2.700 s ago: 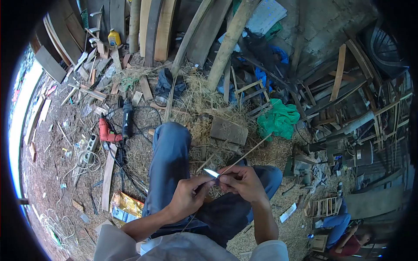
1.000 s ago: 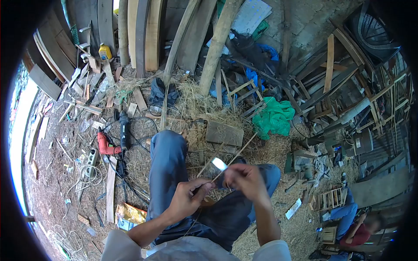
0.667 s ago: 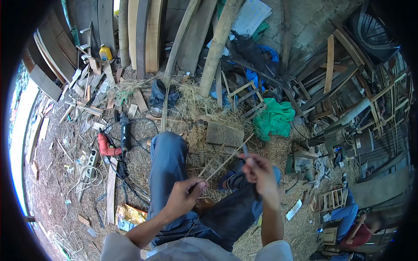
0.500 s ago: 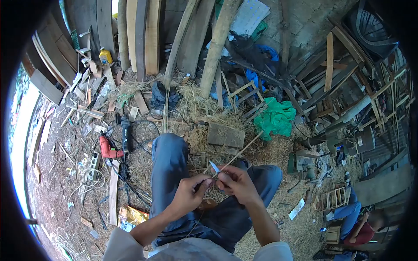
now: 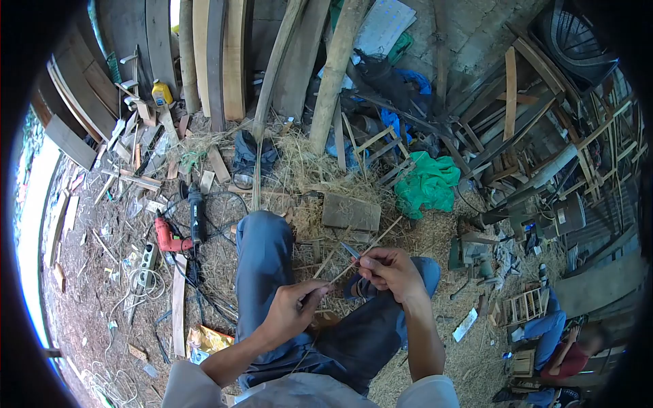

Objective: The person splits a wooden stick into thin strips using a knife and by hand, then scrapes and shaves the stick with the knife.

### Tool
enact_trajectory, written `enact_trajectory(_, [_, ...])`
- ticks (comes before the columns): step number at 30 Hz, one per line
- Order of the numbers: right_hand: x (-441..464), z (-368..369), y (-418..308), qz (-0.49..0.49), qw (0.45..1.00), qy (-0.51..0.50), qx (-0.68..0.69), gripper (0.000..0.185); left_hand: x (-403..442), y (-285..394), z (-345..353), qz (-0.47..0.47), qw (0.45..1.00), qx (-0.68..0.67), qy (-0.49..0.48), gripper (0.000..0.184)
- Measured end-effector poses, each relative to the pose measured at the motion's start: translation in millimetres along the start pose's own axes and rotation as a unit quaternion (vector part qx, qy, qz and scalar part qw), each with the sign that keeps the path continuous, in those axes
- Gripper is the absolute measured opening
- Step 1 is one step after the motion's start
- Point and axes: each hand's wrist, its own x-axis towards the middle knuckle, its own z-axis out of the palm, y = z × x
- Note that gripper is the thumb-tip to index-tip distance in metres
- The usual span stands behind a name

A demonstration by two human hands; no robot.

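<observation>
My left hand (image 5: 294, 304) is closed, pinching the near end of a thin wooden strip (image 5: 386, 232) over my lap. The strip slants up and away to the right, past the fingers of my right hand (image 5: 394, 275). That hand is wrapped round a knife whose pointed blade (image 5: 350, 250) sticks out up and to the left, close to the strip. Most of the knife's handle is hidden by the fingers. Whether the blade touches the strip I cannot tell. Both hands are above my crossed legs (image 5: 265, 272).
A wooden block (image 5: 351, 212) lies on the shavings before my legs. To the left are a red drill (image 5: 168, 234), a dark angle grinder (image 5: 196, 214) and a power strip (image 5: 145, 262). A green cloth (image 5: 428, 182) lies ahead right. Another person (image 5: 571, 357) sits far right.
My right hand with the knife has moved right and slightly up along the strip, away from my left hand. My left hand has stayed almost in place.
</observation>
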Motion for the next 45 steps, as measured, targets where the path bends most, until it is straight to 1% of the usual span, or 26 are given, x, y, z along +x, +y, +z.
enact_trajectory(1, [0, 0, 0, -0.006, 1.0, 0.014, -0.015, 0.013, 0, 1, -1, 0.001, 1.0, 0.001, -0.001, 0.015])
enact_trajectory(4, [3, -5, 0, -0.02, 1.0, 0.005, -0.023, 0.012, 0, 2, -4, -0.009, 1.0, -0.005, -0.002, 0.015])
enact_trajectory(6, [2, -7, -3, -0.027, 0.999, 0.018, -0.035, 0.012, 2, 0, -4, 0.008, 1.0, 0.016, 0.007, 0.013])
enact_trajectory(9, [6, -6, -5, -0.048, 0.996, 0.035, -0.063, 0.013, 3, -2, -2, 0.043, 0.999, -0.002, 0.028, 0.013])
enact_trajectory(11, [7, -5, -8, -0.063, 0.994, 0.041, -0.08, 0.014, 5, -2, -2, 0.039, 0.999, 0.0, 0.027, 0.013])
enact_trajectory(13, [6, -1, -11, -0.039, 0.986, 0.1, -0.127, 0.014, 2, -3, -6, 0.032, 0.999, 0.004, 0.026, 0.012])
enact_trajectory(15, [19, -52, -6, -0.169, 0.937, 0.274, -0.135, 0.012, -6, -6, -16, 0.02, 0.999, 0.021, 0.014, 0.012])
enact_trajectory(16, [13, -87, -16, -0.184, 0.93, 0.311, -0.066, 0.012, -11, -10, -23, 0.022, 0.999, 0.025, 0.014, 0.012])
enact_trajectory(17, [13, -108, -24, -0.198, 0.919, 0.341, 0.004, 0.012, -17, -14, -33, -0.034, 0.999, 0.026, 0.02, 0.013])
enact_trajectory(18, [14, -102, -27, -0.198, 0.921, 0.335, 0.005, 0.012, -21, -16, -37, -0.094, 0.995, 0.025, 0.028, 0.015])
enact_trajectory(19, [9, -96, -29, -0.204, 0.925, 0.322, 0.018, 0.014, -19, -16, -37, -0.095, 0.995, 0.025, 0.031, 0.015])
enact_trajectory(20, [3, -90, -32, -0.211, 0.927, 0.309, 0.03, 0.015, -12, -16, -35, -0.087, 0.996, -0.006, 0.025, 0.017])
enact_trajectory(22, [-2, -57, -27, -0.179, 0.961, 0.211, 0.016, 0.017, 0, -17, -28, -0.079, 0.996, -0.033, 0.017, 0.018])
enact_trajectory(24, [-3, -19, -12, -0.147, 0.976, 0.137, -0.081, 0.019, 12, -18, -18, -0.083, 0.99, -0.11, 0.016, 0.018])
enact_trajectory(26, [-4, 20, 8, -0.104, 0.992, 0.06, -0.048, 0.019, 20, -14, -11, -0.068, 0.99, -0.121, 0.003, 0.018])
enact_trajectory(27, [-2, 32, 12, -0.104, 0.992, 0.063, -0.046, 0.019, 23, -12, -8, -0.053, 0.989, -0.135, -0.009, 0.018])
enact_trajectory(29, [-1, 46, 17, -0.092, 0.995, -0.031, -0.036, 0.021, 26, -7, -3, -0.046, 0.991, -0.125, -0.015, 0.018])
enact_trajectory(31, [1, 37, 19, -0.086, 0.996, -0.029, -0.015, 0.022, 22, -1, -4, -0.039, 0.993, -0.113, -0.02, 0.018])
enact_trajectory(33, [-1, 25, 6, -0.093, 0.996, -0.015, -0.001, 0.019, 18, 3, -5, -0.028, 0.995, -0.085, -0.044, 0.017])
enact_trajectory(35, [-4, 24, 5, -0.092, 0.996, 0.003, 0.01, 0.017, 16, 3, -2, -0.025, 0.995, -0.083, -0.039, 0.017])
enact_trajectory(37, [-7, 35, 9, -0.073, 0.993, -0.022, -0.09, 0.017, 16, 6, -1, -0.023, 0.996, -0.08, -0.031, 0.016])
enact_trajectory(38, [-9, 35, 8, -0.073, 0.993, -0.021, -0.089, 0.017, 17, 12, -1, -0.009, 0.998, -0.055, -0.01, 0.015])
enact_trajectory(39, [-11, 35, 8, -0.065, 0.995, -0.032, -0.069, 0.017, 17, 15, 0, 0.004, 0.999, -0.03, 0.011, 0.014])
enact_trajectory(41, [-11, 32, 8, -0.054, 0.996, -0.045, -0.047, 0.018, 15, 16, 1, 0.012, 0.999, -0.026, 0.016, 0.011])
enact_trajectory(43, [-8, 22, 8, -0.064, 0.997, -0.036, 0.02, 0.018, 12, 14, 2, 0.018, 0.999, -0.02, 0.021, 0.01])
enact_trajectory(45, [-6, 18, 9, -0.058, 0.997, -0.044, 0.031, 0.02, 13, 9, 4, 0.031, 0.999, -0.029, 0.027, 0.01])
